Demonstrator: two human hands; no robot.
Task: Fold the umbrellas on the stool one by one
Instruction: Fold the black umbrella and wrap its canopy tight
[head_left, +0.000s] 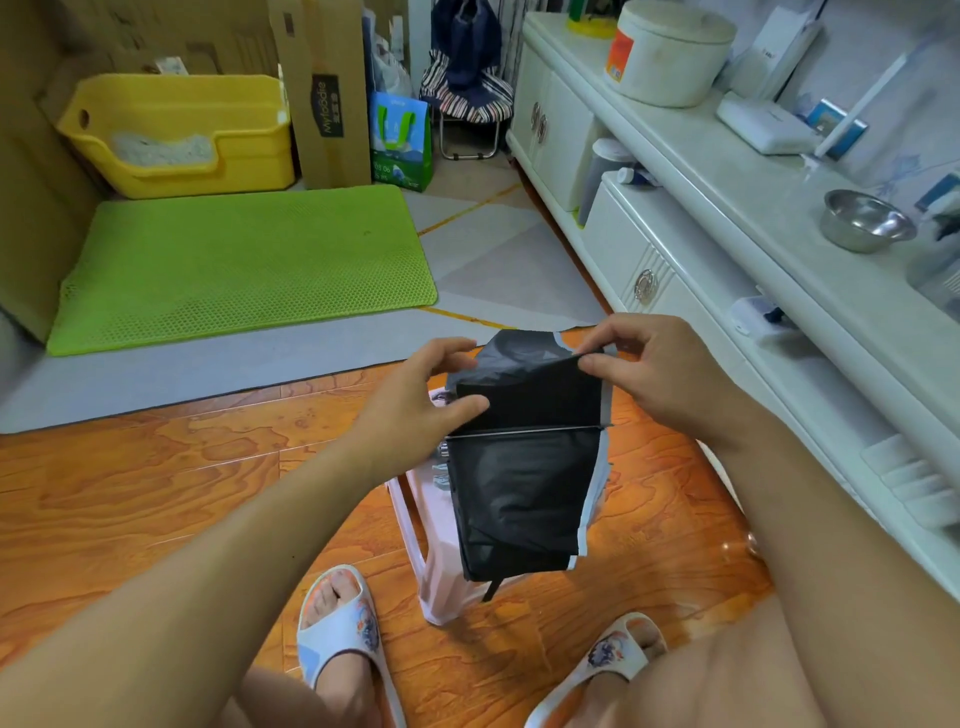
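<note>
Black folding umbrella with a grey-edged canopy (524, 467) held over the pale pink plastic stool (441, 566), both hands on it.

It hangs lengthwise away from me above the stool; my left hand (421, 400) pinches the left fold, my right hand (649, 364) the far top edge, equally near. Beyond the stool, the yellow plastic tub (182, 135) holds pale litter.

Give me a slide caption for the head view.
Both hands, left and right, pinch a black umbrella canopy above a pink stool.
</note>
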